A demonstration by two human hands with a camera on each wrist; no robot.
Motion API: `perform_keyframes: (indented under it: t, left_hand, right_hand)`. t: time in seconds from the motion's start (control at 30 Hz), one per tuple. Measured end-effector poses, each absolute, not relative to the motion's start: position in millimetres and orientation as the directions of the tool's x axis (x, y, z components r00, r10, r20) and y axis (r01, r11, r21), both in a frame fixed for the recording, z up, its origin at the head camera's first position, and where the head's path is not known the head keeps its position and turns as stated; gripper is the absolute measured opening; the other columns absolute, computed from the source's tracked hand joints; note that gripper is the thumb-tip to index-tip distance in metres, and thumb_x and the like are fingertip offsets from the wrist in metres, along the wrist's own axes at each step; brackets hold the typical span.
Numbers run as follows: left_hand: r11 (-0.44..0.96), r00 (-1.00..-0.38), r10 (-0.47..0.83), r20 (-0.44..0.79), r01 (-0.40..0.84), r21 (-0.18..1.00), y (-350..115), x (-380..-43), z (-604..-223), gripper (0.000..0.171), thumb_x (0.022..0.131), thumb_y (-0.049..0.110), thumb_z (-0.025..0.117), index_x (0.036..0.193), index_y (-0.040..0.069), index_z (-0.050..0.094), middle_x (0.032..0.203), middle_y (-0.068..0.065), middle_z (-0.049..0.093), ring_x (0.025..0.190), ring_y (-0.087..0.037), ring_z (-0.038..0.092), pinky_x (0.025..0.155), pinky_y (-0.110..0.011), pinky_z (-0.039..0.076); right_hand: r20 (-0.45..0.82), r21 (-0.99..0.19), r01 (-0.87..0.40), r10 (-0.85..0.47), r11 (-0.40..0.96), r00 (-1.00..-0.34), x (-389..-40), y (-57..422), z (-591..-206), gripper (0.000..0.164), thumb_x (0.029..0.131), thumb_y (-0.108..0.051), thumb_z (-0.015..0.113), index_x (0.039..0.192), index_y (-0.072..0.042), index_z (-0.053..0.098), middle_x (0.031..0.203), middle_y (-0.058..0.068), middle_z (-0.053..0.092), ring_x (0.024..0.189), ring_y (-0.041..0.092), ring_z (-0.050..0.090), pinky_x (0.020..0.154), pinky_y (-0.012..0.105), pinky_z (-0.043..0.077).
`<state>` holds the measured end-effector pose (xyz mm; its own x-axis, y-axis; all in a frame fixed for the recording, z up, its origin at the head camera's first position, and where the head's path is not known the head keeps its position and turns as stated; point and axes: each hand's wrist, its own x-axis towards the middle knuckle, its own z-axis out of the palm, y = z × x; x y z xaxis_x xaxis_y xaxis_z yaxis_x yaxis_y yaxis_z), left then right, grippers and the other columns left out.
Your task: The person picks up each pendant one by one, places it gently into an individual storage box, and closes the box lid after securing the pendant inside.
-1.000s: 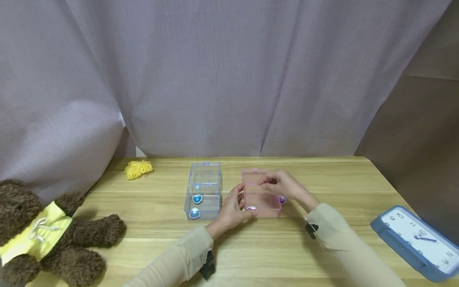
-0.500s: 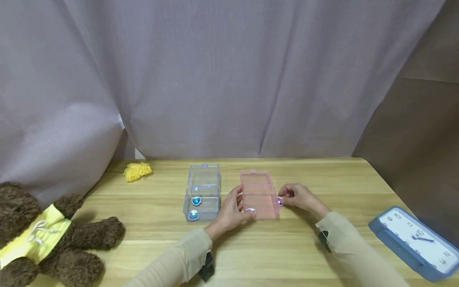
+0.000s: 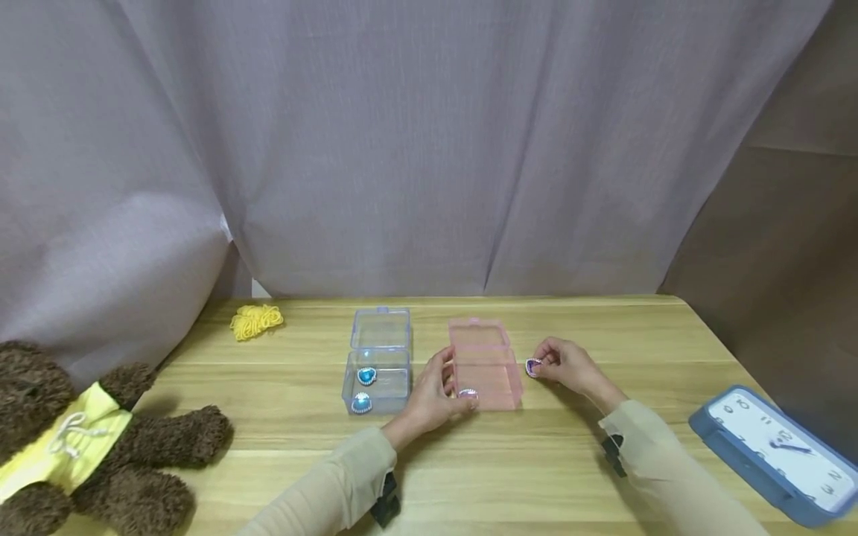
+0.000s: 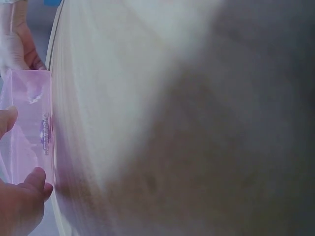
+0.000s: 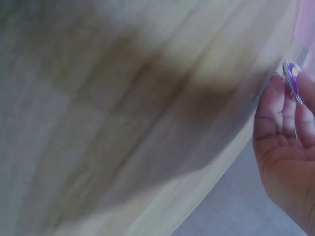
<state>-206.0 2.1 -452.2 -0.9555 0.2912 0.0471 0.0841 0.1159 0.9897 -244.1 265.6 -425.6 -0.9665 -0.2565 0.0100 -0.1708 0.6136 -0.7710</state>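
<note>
A see-through pink plastic box (image 3: 494, 387) stands on the table with its lid raised at the back. My left hand (image 3: 429, 398) grips its left side, thumb at the near corner and fingers along the wall. One purple gem in a beaded silver rim (image 3: 468, 394) shows through the front wall; in the left wrist view this gem (image 4: 45, 133) stands on edge. To the right of the box, my right hand (image 3: 570, 370) pinches another purple gem (image 3: 533, 367) between thumb and fingers. That gem (image 5: 291, 78) is side-on in the right wrist view, its beaded rim showing.
A clear bluish box (image 3: 395, 403), lid up, stands left of the pink one with blue gems (image 3: 366, 375) in it. Yellow cord (image 3: 257, 321) lies behind left. A brown teddy bear (image 3: 130, 439) is at the left, a blue clock (image 3: 771, 454) at the right edge.
My right hand has come from over the pink box down to its right side, picked up the purple gem there and drawn it slightly away. The left hand keeps its place.
</note>
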Motion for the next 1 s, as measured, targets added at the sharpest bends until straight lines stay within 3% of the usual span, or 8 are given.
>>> perform_keyframes:
  t: [0.2,0.37,0.6,0.87,1.0]
  left_hand:
    - [0.087,-0.954,0.296,0.045,0.074,0.993,1,-207,-452,0.095,0.069,-0.015,0.076,0.149,-0.005,0.025,0.147,-0.029,0.037,0.133,-0.042,0.047,0.109,-0.040,0.050]
    - [0.084,-0.952,0.304,0.048,0.077,0.993,2,-207,-454,0.095,0.070,-0.015,0.075,0.149,-0.005,0.024,0.148,-0.029,0.036,0.133,-0.043,0.047,0.109,-0.041,0.050]
    - [0.113,-0.952,0.302,0.055,0.093,0.989,1,-207,-455,0.094,0.071,-0.011,0.077,0.149,-0.005,0.025,0.150,-0.028,0.034,0.136,-0.042,0.045,0.111,-0.041,0.048]
    - [0.172,-0.953,0.299,0.056,0.111,0.979,0,-206,-454,0.092,0.074,-0.004,0.079,0.150,-0.003,0.027,0.154,-0.024,0.032,0.138,-0.040,0.043,0.113,-0.040,0.045]
    - [0.175,-0.952,0.302,0.051,0.108,0.979,0,-206,-454,0.093,0.074,-0.003,0.079,0.150,-0.002,0.026,0.155,-0.023,0.031,0.139,-0.040,0.042,0.113,-0.040,0.045]
  right_hand:
    - [0.120,-0.804,-0.222,-0.214,0.552,-0.969,-249,254,-406,0.020,0.085,0.003,0.068,0.100,0.012,0.059,0.083,0.011,0.064,0.068,0.000,0.053,0.059,0.014,0.054]
    - [0.115,-0.841,-0.262,-0.316,0.474,-0.942,-250,229,-393,0.020,0.084,0.006,0.066,0.102,0.013,0.059,0.086,0.015,0.065,0.072,0.001,0.055,0.064,0.013,0.055]
    - [0.079,-0.816,-0.331,-0.477,0.473,-0.876,-250,200,-394,0.016,0.082,0.005,0.069,0.097,0.009,0.064,0.086,0.018,0.068,0.073,0.004,0.058,0.066,0.015,0.056]
    - [0.069,-0.786,-0.385,-0.550,0.484,-0.832,-252,183,-401,0.015,0.079,0.007,0.070,0.093,0.005,0.067,0.088,0.019,0.068,0.075,0.010,0.058,0.070,0.015,0.055]
    - [0.102,-0.763,-0.432,-0.570,0.481,-0.815,-251,178,-405,0.012,0.077,0.007,0.072,0.088,0.001,0.070,0.114,0.027,0.065,0.090,0.024,0.060,0.072,0.016,0.054]
